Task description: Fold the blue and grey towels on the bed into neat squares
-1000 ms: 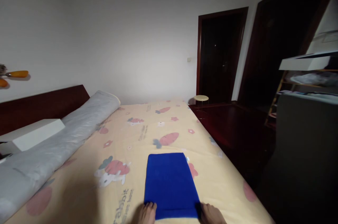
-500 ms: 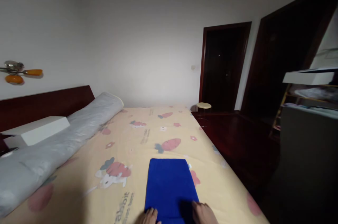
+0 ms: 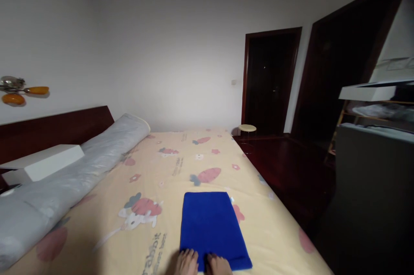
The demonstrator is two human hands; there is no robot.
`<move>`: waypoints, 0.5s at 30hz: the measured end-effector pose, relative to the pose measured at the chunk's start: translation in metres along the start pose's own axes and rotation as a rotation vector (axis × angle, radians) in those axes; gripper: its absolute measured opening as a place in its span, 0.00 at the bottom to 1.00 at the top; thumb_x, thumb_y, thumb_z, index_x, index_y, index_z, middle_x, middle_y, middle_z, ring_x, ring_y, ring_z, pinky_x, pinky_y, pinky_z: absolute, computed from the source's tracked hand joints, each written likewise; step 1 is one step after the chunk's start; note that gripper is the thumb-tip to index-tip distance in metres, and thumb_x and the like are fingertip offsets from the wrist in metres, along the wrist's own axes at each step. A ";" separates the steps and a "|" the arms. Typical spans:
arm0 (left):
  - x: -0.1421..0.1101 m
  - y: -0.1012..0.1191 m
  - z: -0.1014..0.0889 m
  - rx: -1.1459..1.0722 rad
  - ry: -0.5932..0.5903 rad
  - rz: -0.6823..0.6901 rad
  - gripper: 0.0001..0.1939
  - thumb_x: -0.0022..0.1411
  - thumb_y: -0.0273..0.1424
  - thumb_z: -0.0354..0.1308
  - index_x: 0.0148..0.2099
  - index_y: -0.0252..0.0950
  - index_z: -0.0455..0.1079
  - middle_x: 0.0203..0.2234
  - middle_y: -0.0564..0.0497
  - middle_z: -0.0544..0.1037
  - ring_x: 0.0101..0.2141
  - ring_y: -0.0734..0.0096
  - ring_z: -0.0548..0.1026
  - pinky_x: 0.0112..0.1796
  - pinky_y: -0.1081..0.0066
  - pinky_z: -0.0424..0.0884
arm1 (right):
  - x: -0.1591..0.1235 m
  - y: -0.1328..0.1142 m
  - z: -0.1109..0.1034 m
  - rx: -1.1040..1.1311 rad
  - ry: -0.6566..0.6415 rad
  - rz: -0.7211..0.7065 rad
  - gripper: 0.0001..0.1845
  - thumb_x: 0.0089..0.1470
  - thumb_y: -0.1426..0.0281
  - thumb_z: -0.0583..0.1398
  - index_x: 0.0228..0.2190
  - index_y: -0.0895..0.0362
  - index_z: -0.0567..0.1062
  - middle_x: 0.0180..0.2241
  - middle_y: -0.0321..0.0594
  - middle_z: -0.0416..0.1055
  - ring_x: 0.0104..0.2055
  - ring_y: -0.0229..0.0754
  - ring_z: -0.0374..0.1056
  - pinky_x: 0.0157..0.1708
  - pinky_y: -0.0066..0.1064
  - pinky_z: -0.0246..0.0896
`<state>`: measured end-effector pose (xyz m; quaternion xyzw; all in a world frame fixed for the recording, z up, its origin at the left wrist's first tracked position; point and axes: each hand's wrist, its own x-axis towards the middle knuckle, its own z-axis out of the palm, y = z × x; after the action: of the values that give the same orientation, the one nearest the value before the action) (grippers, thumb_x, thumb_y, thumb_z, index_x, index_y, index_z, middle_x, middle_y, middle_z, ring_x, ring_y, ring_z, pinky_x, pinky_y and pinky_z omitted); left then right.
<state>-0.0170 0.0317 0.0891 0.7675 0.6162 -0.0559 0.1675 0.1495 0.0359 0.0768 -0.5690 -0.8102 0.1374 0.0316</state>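
A blue cloth (image 3: 210,219), laid out as a flat rectangle, rests on the patterned bed sheet (image 3: 174,210). Both of my hands are at its near edge, close together at the bottom of the view. My left hand (image 3: 187,262) is at the near left corner, its fingers bent over the fabric. Near the middle of that edge, my right hand (image 3: 219,264) has its fingers curled on the cloth, thumb side toward the left hand. The near right corner lies free on the sheet, with a slight crease beside it. My palms are mostly hidden.
A grey rolled bundle (image 3: 80,184) lies along the headboard (image 3: 64,126), with a white box (image 3: 48,160) on it. Beyond the bed's right edge are a dark floor, a round stool (image 3: 247,128) and a dark grey panel (image 3: 371,188) before a shelf.
My right hand has moved left from the cloth's near right corner to the middle of its near edge, leaving that corner uncovered. My left hand has shifted slightly up and right.
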 end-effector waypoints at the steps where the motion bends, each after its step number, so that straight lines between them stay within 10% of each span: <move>1: 0.000 0.004 0.001 -0.012 0.008 0.018 0.28 0.64 0.32 0.41 0.65 0.40 0.60 0.64 0.47 0.64 0.64 0.58 0.59 0.64 0.57 0.53 | -0.001 0.000 0.000 0.004 0.004 -0.003 0.20 0.49 0.72 0.54 0.45 0.55 0.75 0.43 0.51 0.78 0.41 0.56 0.76 0.36 0.36 0.66; 7: -0.014 0.017 0.006 -0.061 -0.091 0.177 0.30 0.62 0.34 0.43 0.67 0.39 0.56 0.66 0.47 0.59 0.65 0.61 0.56 0.64 0.63 0.51 | -0.013 -0.003 -0.006 0.020 0.024 -0.018 0.19 0.51 0.70 0.53 0.44 0.56 0.75 0.43 0.50 0.77 0.42 0.55 0.75 0.39 0.38 0.66; 15: -0.017 0.005 -0.015 -0.007 -0.044 0.002 0.30 0.65 0.35 0.40 0.66 0.31 0.57 0.63 0.41 0.65 0.62 0.59 0.62 0.61 0.60 0.57 | -0.019 0.025 -0.022 0.007 0.010 -0.027 0.16 0.54 0.69 0.51 0.40 0.57 0.76 0.40 0.50 0.78 0.40 0.53 0.76 0.37 0.37 0.65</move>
<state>-0.0181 0.0196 0.1091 0.7662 0.6118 -0.0703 0.1837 0.1839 0.0298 0.0934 -0.5585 -0.8172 0.1369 0.0393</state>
